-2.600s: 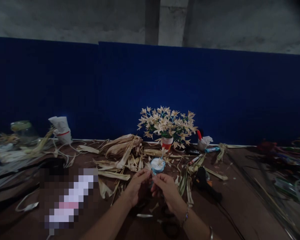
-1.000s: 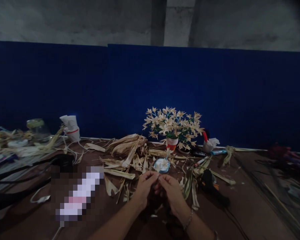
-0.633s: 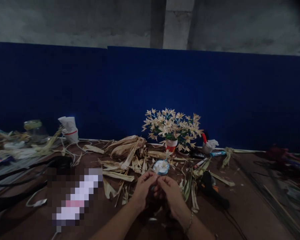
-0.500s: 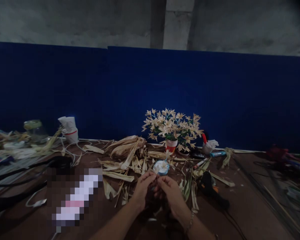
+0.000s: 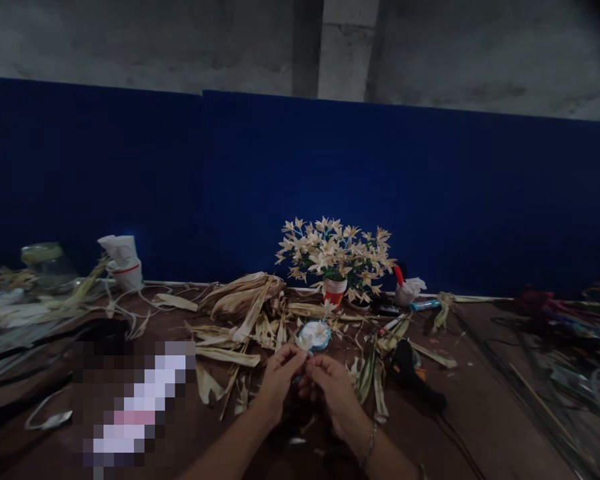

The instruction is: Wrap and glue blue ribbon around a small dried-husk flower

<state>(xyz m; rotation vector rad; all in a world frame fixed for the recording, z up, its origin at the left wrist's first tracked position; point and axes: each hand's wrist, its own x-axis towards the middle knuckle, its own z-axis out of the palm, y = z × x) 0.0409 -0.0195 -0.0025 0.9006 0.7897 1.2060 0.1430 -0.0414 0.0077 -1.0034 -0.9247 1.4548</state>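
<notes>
Shifted since the earliest view, the near flower of a small sprig [image 5: 306,341] now overlaps a round blue-rimmed dish [image 5: 323,345] it stood beside; its petals are pale, thin and pointed; left hand [image 5: 281,375] and right hand [image 5: 333,383] close in narrow pinches on the sprig, just this side of the dish, and hide its stem; papery, creased husks [image 5: 247,297] sprawl beyond to the left; a ridged red-and-white cup [image 5: 335,292] of starry flowers [image 5: 330,255] stands behind the dish; a black tool [image 5: 411,375] lies to the right.

Disc [image 5: 315,335] between left hand [image 5: 280,381] and flowerpot [image 5: 334,291]; glue gun [image 5: 414,375] off right
</notes>
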